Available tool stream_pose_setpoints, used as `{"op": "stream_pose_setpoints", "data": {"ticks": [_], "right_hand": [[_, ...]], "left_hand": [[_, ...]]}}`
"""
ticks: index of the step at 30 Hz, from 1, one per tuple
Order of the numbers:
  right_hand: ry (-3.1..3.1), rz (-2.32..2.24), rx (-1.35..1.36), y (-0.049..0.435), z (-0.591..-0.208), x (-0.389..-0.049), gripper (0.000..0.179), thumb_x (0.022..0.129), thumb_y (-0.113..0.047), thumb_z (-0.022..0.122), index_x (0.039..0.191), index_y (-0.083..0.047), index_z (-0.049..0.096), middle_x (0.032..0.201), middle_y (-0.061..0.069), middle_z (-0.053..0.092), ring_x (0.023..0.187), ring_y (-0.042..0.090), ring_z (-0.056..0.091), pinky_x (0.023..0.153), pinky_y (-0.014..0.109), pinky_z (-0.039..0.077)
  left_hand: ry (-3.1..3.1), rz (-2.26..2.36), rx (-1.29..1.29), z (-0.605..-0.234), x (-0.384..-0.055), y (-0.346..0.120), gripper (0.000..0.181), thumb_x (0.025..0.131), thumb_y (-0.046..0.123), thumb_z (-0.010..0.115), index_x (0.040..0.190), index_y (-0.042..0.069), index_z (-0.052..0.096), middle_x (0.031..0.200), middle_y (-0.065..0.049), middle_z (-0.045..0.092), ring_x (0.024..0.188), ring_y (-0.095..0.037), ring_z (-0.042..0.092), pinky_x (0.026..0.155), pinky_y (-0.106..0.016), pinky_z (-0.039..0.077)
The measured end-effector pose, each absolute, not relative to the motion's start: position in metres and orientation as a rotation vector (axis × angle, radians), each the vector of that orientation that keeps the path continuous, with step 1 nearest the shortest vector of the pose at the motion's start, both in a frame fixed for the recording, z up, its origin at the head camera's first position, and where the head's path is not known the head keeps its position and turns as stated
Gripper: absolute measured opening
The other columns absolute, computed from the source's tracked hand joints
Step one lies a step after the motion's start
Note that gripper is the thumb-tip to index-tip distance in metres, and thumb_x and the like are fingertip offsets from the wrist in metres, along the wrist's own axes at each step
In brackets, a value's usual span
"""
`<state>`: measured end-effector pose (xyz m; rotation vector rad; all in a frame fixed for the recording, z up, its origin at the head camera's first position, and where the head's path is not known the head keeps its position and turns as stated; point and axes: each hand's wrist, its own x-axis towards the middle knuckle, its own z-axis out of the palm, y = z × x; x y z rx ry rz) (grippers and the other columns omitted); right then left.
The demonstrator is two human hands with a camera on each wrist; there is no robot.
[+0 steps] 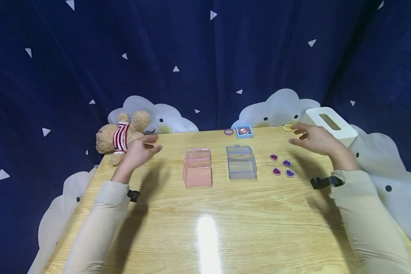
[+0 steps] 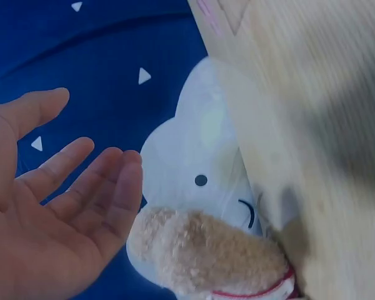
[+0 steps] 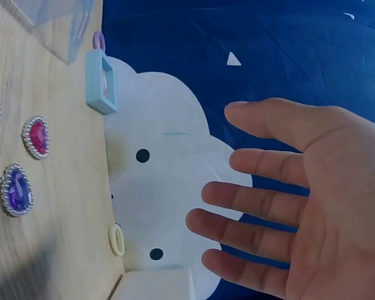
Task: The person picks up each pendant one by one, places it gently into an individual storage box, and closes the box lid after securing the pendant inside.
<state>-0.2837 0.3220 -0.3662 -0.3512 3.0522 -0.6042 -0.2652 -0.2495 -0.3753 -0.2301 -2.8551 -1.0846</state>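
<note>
My left hand [image 1: 139,152] hovers above the table's left side with relaxed fingers, holding nothing. Nearest to it is a teddy bear [image 1: 121,137] in a red-and-white striped shirt, lying on its side. On the right, my right hand [image 1: 316,140] is raised with fingers spread and nothing in them. A yellow ring [image 1: 287,128] shows just beyond its fingertips. Below it lie two red gems [image 1: 276,171] and two purple gems [image 1: 290,173] with beaded rims. Between the hands stand a clear pink box [image 1: 197,177] and a clear grey-blue box [image 1: 242,170], both with lids raised.
Along the table's back edge are a purple ring [image 1: 228,132] and a small light-blue framed box [image 1: 244,131]. A white tissue box [image 1: 332,125] stands at the back right. Behind the wooden table [image 1: 178,213] hangs a dark blue curtain [image 1: 191,57] with white triangles and clouds.
</note>
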Motion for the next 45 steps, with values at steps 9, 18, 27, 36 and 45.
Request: {"op": "stream_pose_setpoints", "data": {"ticks": [9,18,27,36,45], "right_hand": [[3.024,-0.686,-0.416,0.319,-0.376,-0.284,0.051,0.095,-0.032,0.068,0.135,-0.004,0.058,0.126,0.027,0.065,0.105,0.042,0.067,0.088,0.055,0.054],[3.035,-0.687,-0.476,0.318,-0.391,-0.286,0.046,0.094,-0.031,0.069,0.131,-0.004,0.061,0.119,0.022,0.070,0.103,0.037,0.069,0.089,0.052,0.054],[2.989,-0.717,-0.488,0.312,-0.399,-0.287,0.044,0.094,-0.032,0.069,0.127,-0.004,0.063,0.116,0.021,0.071,0.104,0.035,0.068,0.089,0.048,0.051],[2.988,-0.706,-0.484,0.311,-0.412,-0.292,0.042,0.093,-0.031,0.070,0.125,-0.004,0.063,0.111,0.018,0.072,0.100,0.032,0.069,0.088,0.048,0.052],[2.967,-0.726,-0.449,0.309,-0.424,-0.294,0.043,0.093,-0.028,0.070,0.126,-0.001,0.063,0.111,0.020,0.072,0.100,0.032,0.068,0.085,0.042,0.051]], "left_hand": [[-2.762,-1.273,-0.218,-0.385,-0.260,-0.233,0.047,0.090,0.017,0.073,0.133,0.005,0.060,0.128,-0.021,0.066,0.111,-0.037,0.069,0.087,-0.044,0.059],[-2.700,-1.352,-0.270,-0.393,-0.255,-0.216,0.047,0.089,0.016,0.076,0.133,0.007,0.062,0.122,-0.019,0.070,0.105,-0.036,0.071,0.085,-0.042,0.060],[-2.668,-1.409,-0.275,-0.399,-0.250,-0.199,0.047,0.089,0.018,0.076,0.132,0.009,0.062,0.122,-0.016,0.070,0.107,-0.033,0.071,0.085,-0.040,0.060],[-2.656,-1.517,-0.249,-0.410,-0.246,-0.182,0.047,0.090,0.020,0.076,0.134,0.017,0.060,0.125,-0.011,0.067,0.109,-0.030,0.069,0.079,-0.035,0.059],[-2.623,-1.654,-0.287,-0.424,-0.243,-0.154,0.048,0.089,0.015,0.076,0.134,0.012,0.061,0.126,-0.014,0.066,0.112,-0.034,0.067,0.080,-0.034,0.060]]}}
